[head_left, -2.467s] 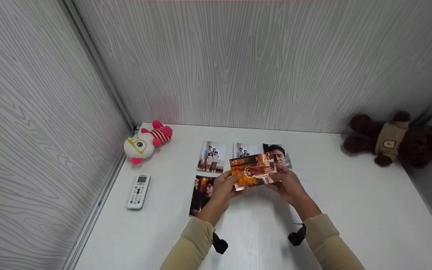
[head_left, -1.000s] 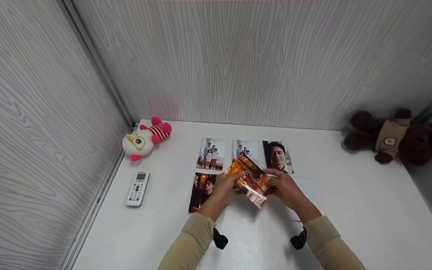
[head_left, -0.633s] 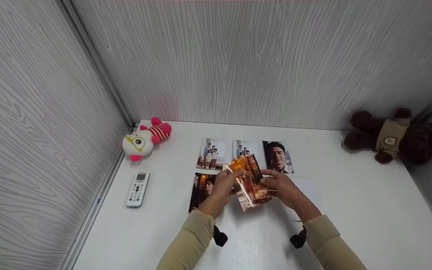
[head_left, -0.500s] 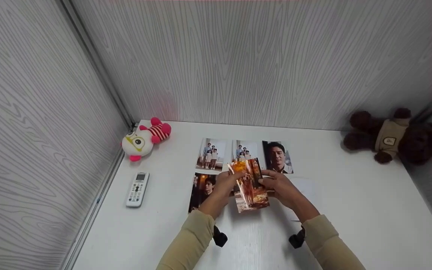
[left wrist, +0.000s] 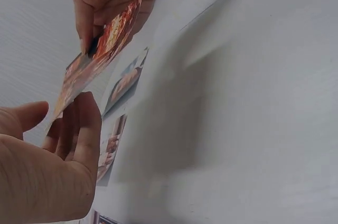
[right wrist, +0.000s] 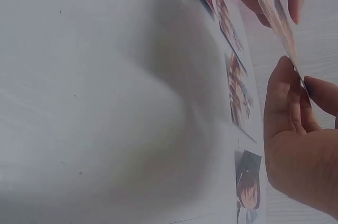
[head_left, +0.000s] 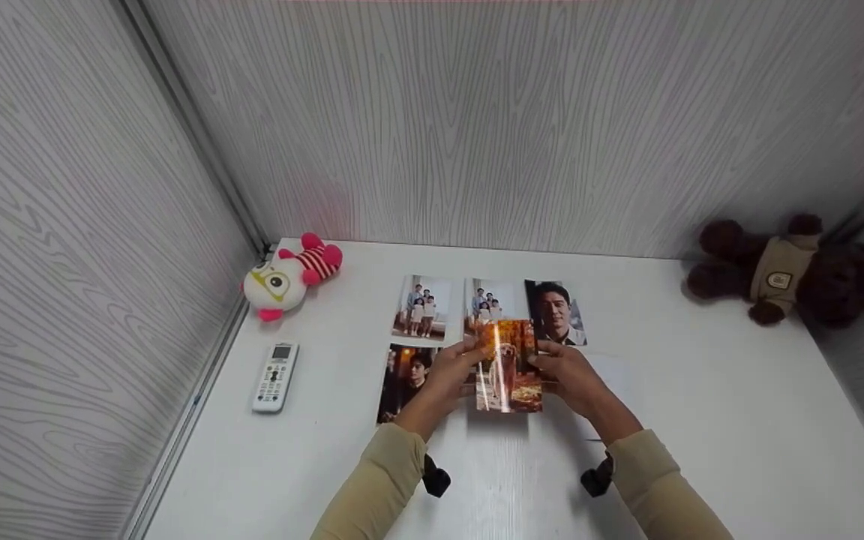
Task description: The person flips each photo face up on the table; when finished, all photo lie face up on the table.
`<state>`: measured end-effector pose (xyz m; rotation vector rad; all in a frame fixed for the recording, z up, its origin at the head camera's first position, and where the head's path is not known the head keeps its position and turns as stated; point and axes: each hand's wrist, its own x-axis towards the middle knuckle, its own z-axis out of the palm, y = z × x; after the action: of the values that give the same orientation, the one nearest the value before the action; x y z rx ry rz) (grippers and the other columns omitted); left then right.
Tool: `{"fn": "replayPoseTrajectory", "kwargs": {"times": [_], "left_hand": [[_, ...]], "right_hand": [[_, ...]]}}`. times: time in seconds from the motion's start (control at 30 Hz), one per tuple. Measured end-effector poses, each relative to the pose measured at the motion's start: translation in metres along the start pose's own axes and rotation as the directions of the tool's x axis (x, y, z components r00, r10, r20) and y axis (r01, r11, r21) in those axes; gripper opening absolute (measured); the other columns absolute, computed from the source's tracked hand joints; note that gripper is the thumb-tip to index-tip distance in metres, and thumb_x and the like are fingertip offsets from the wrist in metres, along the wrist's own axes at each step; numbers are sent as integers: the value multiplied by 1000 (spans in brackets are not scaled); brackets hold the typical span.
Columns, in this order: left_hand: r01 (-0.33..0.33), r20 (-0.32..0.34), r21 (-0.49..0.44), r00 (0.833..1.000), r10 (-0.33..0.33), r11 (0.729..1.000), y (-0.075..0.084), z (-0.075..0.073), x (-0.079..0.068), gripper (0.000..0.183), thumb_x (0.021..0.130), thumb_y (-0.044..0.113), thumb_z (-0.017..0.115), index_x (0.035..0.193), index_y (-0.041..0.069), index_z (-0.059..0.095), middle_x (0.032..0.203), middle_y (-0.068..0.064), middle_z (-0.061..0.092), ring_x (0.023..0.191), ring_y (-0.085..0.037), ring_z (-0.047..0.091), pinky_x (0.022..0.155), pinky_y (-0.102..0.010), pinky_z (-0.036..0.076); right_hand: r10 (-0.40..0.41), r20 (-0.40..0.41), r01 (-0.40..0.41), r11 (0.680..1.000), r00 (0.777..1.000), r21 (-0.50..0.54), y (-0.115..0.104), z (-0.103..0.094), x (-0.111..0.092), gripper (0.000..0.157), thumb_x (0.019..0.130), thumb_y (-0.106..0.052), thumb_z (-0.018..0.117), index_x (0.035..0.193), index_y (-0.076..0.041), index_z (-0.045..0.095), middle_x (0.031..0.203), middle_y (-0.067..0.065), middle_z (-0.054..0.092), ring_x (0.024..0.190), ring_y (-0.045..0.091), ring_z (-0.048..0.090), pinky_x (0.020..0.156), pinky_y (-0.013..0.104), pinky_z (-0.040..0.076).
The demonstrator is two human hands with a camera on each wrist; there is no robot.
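A glossy photo [head_left: 508, 367] of a golden dog among orange autumn leaves is held above the white table, its long side running toward the body. My left hand [head_left: 447, 379] pinches its left edge, thumb over the front and fingers behind. On the opposite edge, my right hand [head_left: 568, 375] holds it the same way, as the right wrist view also shows. Behind it lie two family photos, one on the left [head_left: 422, 307] and one partly covered [head_left: 488, 296], plus a portrait photo [head_left: 555, 311]. A dark portrait photo [head_left: 398, 382] lies partly under my left forearm.
A white sheet [head_left: 613, 375] lies flat beside my right forearm. On the left are a white remote control [head_left: 276, 377] and a pink-and-white plush toy [head_left: 282, 285]. A brown teddy bear [head_left: 781, 277] lies at the back right. Panel walls [head_left: 432, 135] bound the table.
The dog photo has turned from sideways through a slant to standing straight, its picture now upright. Both hands have shifted their grip along its edges while staying in nearly the same place.
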<state>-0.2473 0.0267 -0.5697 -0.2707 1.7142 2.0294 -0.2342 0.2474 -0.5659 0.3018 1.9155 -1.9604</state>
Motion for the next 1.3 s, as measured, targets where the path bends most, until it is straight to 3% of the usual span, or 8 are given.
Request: {"fn": "replayPoseTrajectory", "kwargs": {"times": [0.13,0.2,0.37,0.7,1.07,1.2,1.3], "left_hand": [[21,1,33,1000,-21,999,-3,-4,-1,51,101,27,62,148,10,53,142,-16,59,91,-18,66,73,-32,56],[29,2,47,1000,-29,999,-5,-7,-3,47,103,27,57,147,9,53,150,-16,52,107,-25,65,83,-38,57],[34,5,64,999,-34,997,-12,-12,-6,49,106,25,51,150,3,47,158,-22,41,136,-43,50,105,-52,51],[76,7,58,997,-76,995,-19,-15,-9,51,106,23,51,148,-5,45,141,-23,57,127,-38,60,102,-48,54],[88,35,59,995,-90,994,-16,-25,-12,55,106,23,51,150,-8,40,150,-29,45,139,-48,45,109,-53,47],[89,35,69,995,-92,994,-16,-28,-13,58,106,22,50,152,-9,35,158,-32,34,144,-51,35,113,-54,44],[93,32,86,995,-96,992,-16,-29,-14,56,106,23,51,149,-10,39,157,-32,35,144,-49,36,112,-53,45]], "right_hand": [[28,-17,-28,1000,999,11,5,0,2,50,103,-16,57,150,-2,45,121,10,66,97,16,66,79,30,57],[46,-25,-46,999,999,18,8,2,4,50,103,-16,58,150,-2,45,123,11,66,98,17,66,79,30,57],[74,-30,-75,996,997,-39,16,8,7,50,104,-16,55,150,-3,45,129,13,65,99,17,65,78,29,54],[120,-65,-125,989,991,-76,30,14,10,44,107,-19,47,144,5,51,140,22,60,114,23,64,90,33,55],[92,-33,-95,989,995,-113,32,15,5,39,105,-15,45,135,7,59,126,19,68,103,21,67,86,34,58],[80,-26,-83,985,996,-149,30,16,3,39,104,-14,47,133,9,60,127,21,67,104,21,68,88,35,59],[83,-25,-86,981,996,-175,28,16,1,40,105,-15,47,135,11,57,129,24,65,102,20,69,90,36,59]]}}
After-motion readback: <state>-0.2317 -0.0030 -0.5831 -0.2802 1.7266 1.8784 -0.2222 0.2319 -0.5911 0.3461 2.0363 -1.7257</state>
